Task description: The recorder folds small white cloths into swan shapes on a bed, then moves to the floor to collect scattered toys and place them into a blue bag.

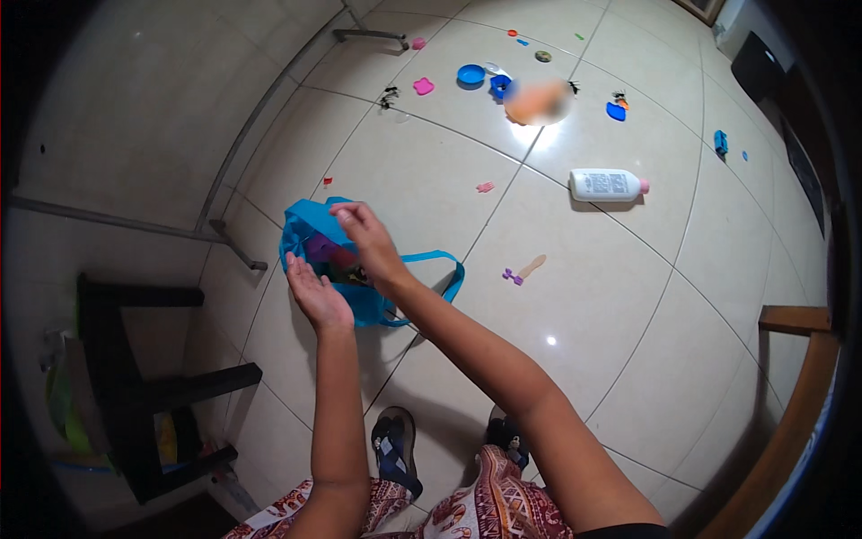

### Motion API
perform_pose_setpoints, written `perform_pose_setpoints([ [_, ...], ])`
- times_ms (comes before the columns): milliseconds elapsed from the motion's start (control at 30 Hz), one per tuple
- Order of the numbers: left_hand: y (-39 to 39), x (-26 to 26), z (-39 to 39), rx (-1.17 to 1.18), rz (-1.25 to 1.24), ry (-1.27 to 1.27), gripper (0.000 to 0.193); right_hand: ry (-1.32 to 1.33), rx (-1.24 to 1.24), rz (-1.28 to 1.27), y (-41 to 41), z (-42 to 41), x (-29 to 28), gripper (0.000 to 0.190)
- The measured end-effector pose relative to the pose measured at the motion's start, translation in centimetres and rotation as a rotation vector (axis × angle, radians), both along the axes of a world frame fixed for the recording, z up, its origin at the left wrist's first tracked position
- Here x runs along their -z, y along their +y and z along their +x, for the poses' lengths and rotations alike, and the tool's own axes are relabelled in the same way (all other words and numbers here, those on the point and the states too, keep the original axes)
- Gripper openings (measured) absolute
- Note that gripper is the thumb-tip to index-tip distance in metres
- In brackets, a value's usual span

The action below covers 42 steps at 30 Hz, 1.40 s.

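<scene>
A blue fabric bag (370, 304) lies on the tiled floor before me with its mouth spread. Inside it I see a purple item (322, 248), a reddish one beside it, and other contents that are hard to make out. My left hand (318, 294) is at the bag's near left side, palm turned up and fingers extended, with nothing in it. Over the bag's right part is my right hand (374, 244), its fingers loosely bent and no object visible in it. The bag's strap (455, 281) loops out to the right across the floor.
A white bottle with a pink cap (606, 186) lies right of centre. Nearer are a wooden stick with a purple piece (525, 271) and a pink toy piece (485, 187). Farther off lie a blue bowl (471, 74) and several small toys. A black stool frame (121, 377) stands left.
</scene>
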<state>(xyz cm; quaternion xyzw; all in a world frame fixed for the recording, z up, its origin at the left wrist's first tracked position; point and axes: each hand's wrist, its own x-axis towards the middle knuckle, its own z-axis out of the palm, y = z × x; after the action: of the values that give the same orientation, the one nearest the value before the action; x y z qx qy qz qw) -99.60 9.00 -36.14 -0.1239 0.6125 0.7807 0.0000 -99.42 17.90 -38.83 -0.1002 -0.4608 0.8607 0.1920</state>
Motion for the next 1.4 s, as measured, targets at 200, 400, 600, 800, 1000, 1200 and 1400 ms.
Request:
perform_pose_setpoints([
  [200,2.5,-1.8,-0.3,0.725,-0.590,0.559,0.060,-0.445,0.602,0.986,11.6,10.5,8.8,0.032],
  [400,-1.2,-3.7,-0.5,1.479,-1.423,1.588,0.069,-1.049,0.326,1.272,7.5,22.0,13.8,0.069],
  [600,-2.6,-3.3,-1.1,1.536,-1.353,1.332,0.062,-1.163,0.235,1.409,8.2,16.4,13.8,0.078],
  [800,-4.4,-4.5,-2.4,1.452,-1.238,1.377,0.059,-1.239,-0.059,1.530,13.8,12.4,11.5,0.079],
  [1000,-6.4,-4.0,-6.2,1.187,-1.000,1.064,0.050,-1.358,-0.244,1.479,14.5,12.5,9.3,0.084],
  [1200,-4.9,-2.9,-7.9,1.025,-0.852,0.963,0.046,-1.312,-0.053,0.912,17.8,16.5,12.5,0.068],
  [1400,-0.1,-5.8,-14.3,0.917,-1.043,1.089,0.051,-0.998,0.124,1.151,16.3,15.3,12.0,0.044],
])
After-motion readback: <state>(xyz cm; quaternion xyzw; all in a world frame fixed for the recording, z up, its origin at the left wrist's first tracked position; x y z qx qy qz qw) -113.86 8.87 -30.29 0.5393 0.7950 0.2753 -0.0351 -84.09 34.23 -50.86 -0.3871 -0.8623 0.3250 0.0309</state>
